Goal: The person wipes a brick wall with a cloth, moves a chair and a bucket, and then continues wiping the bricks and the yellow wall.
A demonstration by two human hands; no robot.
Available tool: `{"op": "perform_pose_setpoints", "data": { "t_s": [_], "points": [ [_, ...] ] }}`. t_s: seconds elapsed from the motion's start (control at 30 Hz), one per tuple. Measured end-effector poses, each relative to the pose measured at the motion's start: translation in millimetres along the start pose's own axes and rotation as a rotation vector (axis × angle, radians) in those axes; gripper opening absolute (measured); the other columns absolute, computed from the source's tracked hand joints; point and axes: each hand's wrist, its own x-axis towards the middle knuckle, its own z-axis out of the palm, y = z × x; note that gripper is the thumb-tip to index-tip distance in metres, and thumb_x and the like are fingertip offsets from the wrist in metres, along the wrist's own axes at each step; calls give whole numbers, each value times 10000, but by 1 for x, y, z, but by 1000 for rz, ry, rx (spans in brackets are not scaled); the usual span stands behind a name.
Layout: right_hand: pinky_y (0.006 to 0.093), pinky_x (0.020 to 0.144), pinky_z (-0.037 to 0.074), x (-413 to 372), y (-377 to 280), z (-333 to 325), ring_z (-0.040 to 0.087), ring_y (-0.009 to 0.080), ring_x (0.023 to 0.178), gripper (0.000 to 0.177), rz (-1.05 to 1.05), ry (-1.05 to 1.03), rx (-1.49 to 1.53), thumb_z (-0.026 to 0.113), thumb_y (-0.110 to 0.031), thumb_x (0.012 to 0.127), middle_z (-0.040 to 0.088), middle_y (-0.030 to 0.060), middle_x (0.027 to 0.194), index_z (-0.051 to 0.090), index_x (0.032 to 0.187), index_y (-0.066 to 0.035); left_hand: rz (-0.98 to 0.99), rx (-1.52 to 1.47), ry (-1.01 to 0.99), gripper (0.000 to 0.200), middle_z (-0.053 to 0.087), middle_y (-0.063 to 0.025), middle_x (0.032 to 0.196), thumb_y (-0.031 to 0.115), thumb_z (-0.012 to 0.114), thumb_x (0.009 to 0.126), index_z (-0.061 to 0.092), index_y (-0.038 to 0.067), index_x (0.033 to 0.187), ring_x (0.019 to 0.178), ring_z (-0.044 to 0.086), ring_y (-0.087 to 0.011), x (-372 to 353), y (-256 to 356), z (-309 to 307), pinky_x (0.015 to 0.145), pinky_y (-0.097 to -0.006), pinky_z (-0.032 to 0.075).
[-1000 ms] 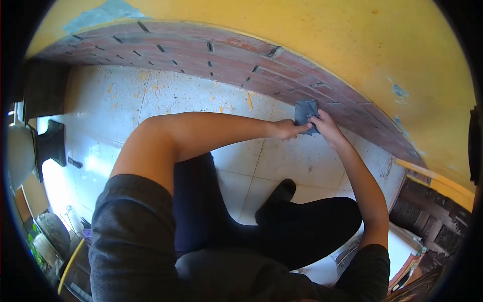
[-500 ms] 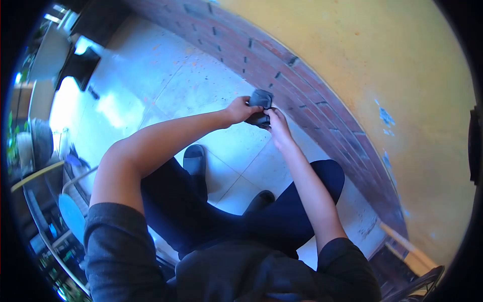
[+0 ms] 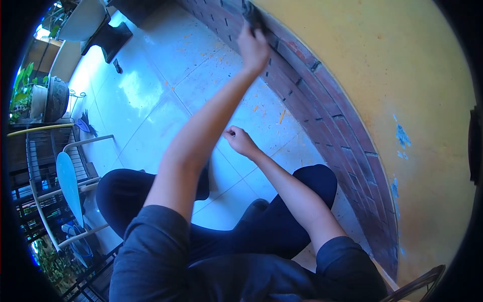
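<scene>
My left hand point(image 3: 254, 49) is stretched far forward, its fingers closed round a dark grey, soft-looking bundle point(image 3: 253, 17). The bundle is up against or just in front of the red brick band of the wall; contact cannot be made out. Nearer my body, my right hand point(image 3: 241, 141) hovers above the tiles with its fingers curled in. A small dark gap shows between thumb and forefinger, and whatever may be inside is hidden.
A yellow wall point(image 3: 347, 75) with a red brick base point(image 3: 322, 103) runs along the right. Pale floor tiles point(image 3: 161, 118) carry scattered orange bits. On the left stand a metal-framed chair point(image 3: 69, 186), a potted plant point(image 3: 58, 98) and a black pedestal point(image 3: 108, 43).
Both hands were together on the grey bundle. My left hand has carried it forward to the brick band, while my right hand has let go and drawn back to the left.
</scene>
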Motion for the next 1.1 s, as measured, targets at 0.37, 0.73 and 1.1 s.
{"op": "perform_pose_setpoints", "data": {
  "t_s": [0.37,0.73,1.1],
  "points": [
    [374,978,489,-38,91,18,639,212,1135,410,-321,-148,-111,634,-331,968,682,136,1233,590,1211,-3,-462,27,-434,452,709,-261,1019,-72,527,898,613,42,1327,894,714,-391,-167,5,-74,801,-433,546],
    [447,929,527,-30,43,8,674,407,1050,315,68,-112,-189,592,-290,957,717,235,1064,685,1099,-25,-333,-26,44,384,662,-300,1208,45,506,995,547,-23,1371,1127,625,-487,-40,-34,20,949,-482,501],
    [398,848,535,-22,62,11,711,277,959,248,120,-352,-155,665,-235,927,729,181,1006,672,1031,-10,-633,36,-493,239,652,-322,910,84,549,985,634,-38,1173,840,655,-503,-192,-15,-70,721,-503,509]
  ]
}}
